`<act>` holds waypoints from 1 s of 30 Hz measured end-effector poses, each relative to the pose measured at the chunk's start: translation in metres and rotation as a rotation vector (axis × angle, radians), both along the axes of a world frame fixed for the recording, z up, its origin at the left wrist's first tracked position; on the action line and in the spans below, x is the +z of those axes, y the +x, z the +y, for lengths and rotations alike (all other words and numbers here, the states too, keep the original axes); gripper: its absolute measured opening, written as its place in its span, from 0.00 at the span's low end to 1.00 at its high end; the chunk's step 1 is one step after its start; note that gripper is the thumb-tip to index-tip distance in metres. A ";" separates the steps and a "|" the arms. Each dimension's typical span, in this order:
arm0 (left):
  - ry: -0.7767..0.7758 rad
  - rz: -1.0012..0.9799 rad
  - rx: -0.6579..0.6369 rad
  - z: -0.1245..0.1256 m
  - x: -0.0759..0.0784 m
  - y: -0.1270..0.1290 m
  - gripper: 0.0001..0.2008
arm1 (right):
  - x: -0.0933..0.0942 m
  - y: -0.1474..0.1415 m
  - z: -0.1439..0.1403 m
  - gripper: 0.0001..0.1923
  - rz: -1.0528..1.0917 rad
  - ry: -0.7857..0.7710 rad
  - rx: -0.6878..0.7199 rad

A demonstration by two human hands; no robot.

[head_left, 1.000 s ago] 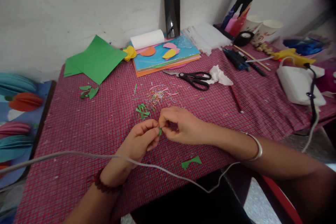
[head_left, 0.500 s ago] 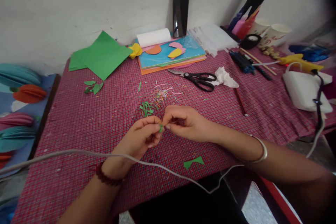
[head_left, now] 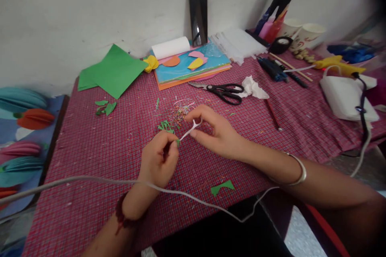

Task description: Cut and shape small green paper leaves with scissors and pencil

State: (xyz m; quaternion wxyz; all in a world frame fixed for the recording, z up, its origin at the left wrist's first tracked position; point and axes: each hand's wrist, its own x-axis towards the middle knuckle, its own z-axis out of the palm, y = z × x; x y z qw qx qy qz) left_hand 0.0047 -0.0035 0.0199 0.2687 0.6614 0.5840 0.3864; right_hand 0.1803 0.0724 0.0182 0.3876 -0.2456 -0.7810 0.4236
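My left hand (head_left: 159,154) pinches a small green paper piece (head_left: 178,142) between thumb and forefinger; most of it is hidden by the fingers. From it a thin white strip (head_left: 187,133) runs up to my right hand (head_left: 218,132), where it forks between thumb and forefinger. The right fingers are curled around the strip's end, and I cannot tell what it is made of. Just behind the hands lie green paper scraps (head_left: 166,126) and a heap of thin coloured shreds (head_left: 180,113). Another green offcut (head_left: 222,187) rests near the table's front edge.
Scissors (head_left: 224,91) lie beside a crumpled tissue (head_left: 253,88) and a red pencil (head_left: 274,115). Green sheets (head_left: 116,73), a phone (head_left: 198,18) and a yellow glue gun (head_left: 339,65) are farther back. A pale cable (head_left: 181,191) crosses low over my left wrist.
My hands have drawn apart, the right one rising slightly, and a white strip now shows between them. The green piece stays in my left hand. The view has shifted a little.
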 end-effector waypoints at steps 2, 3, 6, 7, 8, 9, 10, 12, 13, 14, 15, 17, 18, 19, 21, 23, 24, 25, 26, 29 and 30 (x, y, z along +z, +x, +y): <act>0.208 0.187 0.017 -0.002 0.002 0.001 0.06 | -0.003 -0.003 0.001 0.12 0.132 -0.289 -0.036; 0.273 0.239 0.010 -0.003 0.001 0.002 0.07 | -0.004 -0.005 0.001 0.12 0.155 -0.421 -0.005; 0.318 0.283 -0.011 -0.006 -0.002 0.003 0.07 | -0.007 -0.010 -0.003 0.08 0.091 -0.579 0.142; 0.300 0.270 -0.018 -0.006 -0.003 0.004 0.07 | -0.007 -0.011 -0.005 0.07 0.067 -0.563 0.160; 0.269 0.249 -0.026 -0.006 -0.004 0.005 0.06 | -0.007 -0.012 -0.007 0.06 0.051 -0.531 0.161; 0.231 0.222 -0.034 -0.006 -0.005 0.006 0.06 | -0.008 -0.013 -0.009 0.04 0.042 -0.493 0.149; 0.188 0.195 -0.041 -0.006 -0.005 0.007 0.06 | -0.008 -0.013 -0.011 0.03 0.029 -0.459 0.133; 0.099 0.140 -0.048 -0.005 -0.005 0.008 0.07 | -0.009 -0.013 -0.013 0.01 -0.023 -0.392 0.112; 0.051 0.107 -0.049 -0.004 -0.005 0.008 0.07 | -0.009 -0.013 -0.013 0.02 -0.058 -0.350 0.104; -0.004 0.061 -0.052 -0.003 -0.005 0.007 0.08 | -0.010 -0.012 -0.013 0.02 -0.097 -0.297 0.094; -0.076 -0.004 -0.062 -0.002 -0.006 0.006 0.08 | -0.011 -0.011 -0.012 0.03 -0.137 -0.233 0.081; -0.262 -0.200 -0.093 0.000 -0.008 0.004 0.10 | -0.013 -0.010 -0.011 0.04 -0.205 -0.082 0.061; -0.364 -0.320 -0.108 0.001 -0.010 0.003 0.10 | -0.013 -0.010 -0.010 0.05 -0.228 -0.005 0.061; -0.457 -0.437 -0.116 0.002 -0.011 0.002 0.11 | -0.014 -0.009 -0.010 0.05 -0.245 0.067 0.066; -0.590 -0.616 -0.110 0.003 -0.012 0.002 0.11 | -0.014 -0.008 -0.009 0.06 -0.275 0.207 0.082; -0.654 -0.714 -0.085 0.004 -0.010 0.003 0.11 | -0.012 -0.006 -0.008 0.06 -0.314 0.358 0.090; -0.673 -0.747 -0.076 0.004 -0.010 0.004 0.11 | -0.011 -0.005 -0.008 0.05 -0.340 0.437 0.095; -0.686 -0.774 -0.066 0.004 -0.009 0.005 0.10 | -0.010 -0.004 -0.008 0.05 -0.366 0.515 0.102; -0.699 -0.796 -0.059 0.004 -0.009 0.005 0.10 | -0.009 -0.003 -0.007 0.04 -0.387 0.586 0.117; -0.707 -0.828 -0.062 0.003 -0.011 0.006 0.09 | -0.006 -0.002 -0.008 0.05 -0.403 0.661 0.164; -0.695 -0.823 -0.067 0.003 -0.011 0.005 0.09 | -0.006 -0.001 -0.008 0.04 -0.385 0.616 0.171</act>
